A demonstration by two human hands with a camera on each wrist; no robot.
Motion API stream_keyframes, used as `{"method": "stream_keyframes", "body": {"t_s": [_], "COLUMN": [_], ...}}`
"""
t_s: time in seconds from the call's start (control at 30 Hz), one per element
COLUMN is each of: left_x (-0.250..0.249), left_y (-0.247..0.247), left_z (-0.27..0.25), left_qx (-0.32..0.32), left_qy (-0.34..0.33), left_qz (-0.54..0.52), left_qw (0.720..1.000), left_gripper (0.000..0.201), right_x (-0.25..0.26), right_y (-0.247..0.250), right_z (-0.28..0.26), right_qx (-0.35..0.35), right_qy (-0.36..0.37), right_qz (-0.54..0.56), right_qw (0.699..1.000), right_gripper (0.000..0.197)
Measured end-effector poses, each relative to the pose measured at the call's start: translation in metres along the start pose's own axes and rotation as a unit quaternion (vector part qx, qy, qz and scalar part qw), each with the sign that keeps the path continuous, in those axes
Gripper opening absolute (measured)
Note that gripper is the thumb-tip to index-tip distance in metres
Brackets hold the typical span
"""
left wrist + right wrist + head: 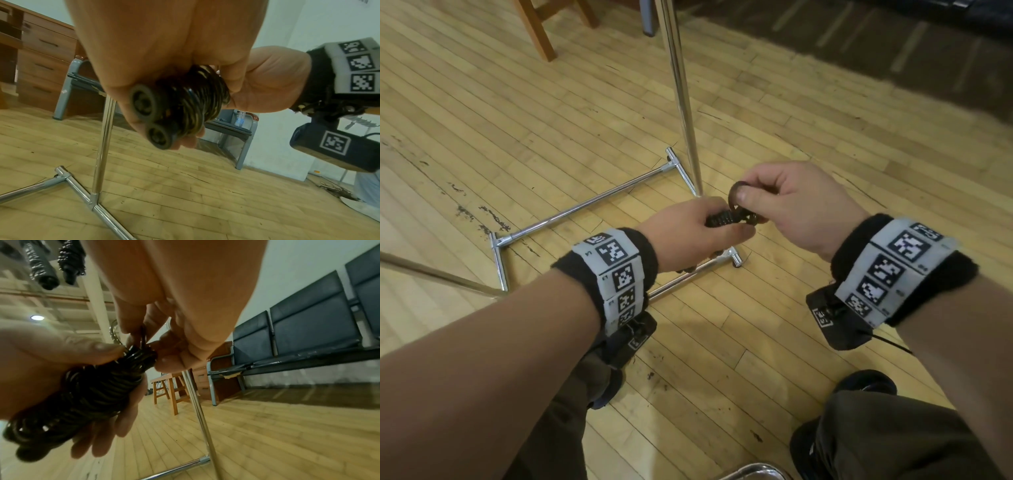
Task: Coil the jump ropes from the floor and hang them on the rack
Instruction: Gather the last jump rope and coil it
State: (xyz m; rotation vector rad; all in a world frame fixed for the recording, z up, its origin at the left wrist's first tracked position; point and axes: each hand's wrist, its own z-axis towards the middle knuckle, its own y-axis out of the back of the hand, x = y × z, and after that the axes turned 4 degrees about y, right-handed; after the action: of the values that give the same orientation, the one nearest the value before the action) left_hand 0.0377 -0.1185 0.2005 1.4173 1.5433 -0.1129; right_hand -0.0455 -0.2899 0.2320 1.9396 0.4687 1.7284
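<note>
Left hand (688, 229) wraps around coiled black jump rope (726, 217), holding tight. Right hand (787, 202) pinches small rope loop (736, 192) at bundle's end. Bundle up off floor, in front of shiny rack pole (681, 96), above rack's foot bars (585, 205).

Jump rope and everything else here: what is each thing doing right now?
Jump rope: coiled tight round its two handles, held off the floor.
Left hand: grips the coiled bundle.
Right hand: fingers pinch a loop at the bundle's end.
Rack: upright on the floor.
Other coiled ropes: hanging overhead.
</note>
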Motion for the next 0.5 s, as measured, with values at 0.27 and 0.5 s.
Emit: {"method": "stream_keyframes", "body": {"t_s": [0.27, 0.5], "left_x": [-0.005, -0.010], "left_y": [0.006, 0.002], "left_z": [0.000, -0.001], "left_qx": [0.069, 0.127], "left_qy": [-0.013, -0.008], "left_qz": [0.087, -0.084], "left_qw": [0.994, 0.988], "left_gripper": [0.020, 0.011], "right_x": [0.002, 0.018], "right_y": [0.000, 0.018], "right_z": [-0.002, -0.002], "right_qx": [0.080, 0.055], "right_qy": [-0.010, 0.039], "right_qz": [0.032, 0.090], "right_qw": [0.996, 0.994], "right_gripper": [0.013, 0.021]}}
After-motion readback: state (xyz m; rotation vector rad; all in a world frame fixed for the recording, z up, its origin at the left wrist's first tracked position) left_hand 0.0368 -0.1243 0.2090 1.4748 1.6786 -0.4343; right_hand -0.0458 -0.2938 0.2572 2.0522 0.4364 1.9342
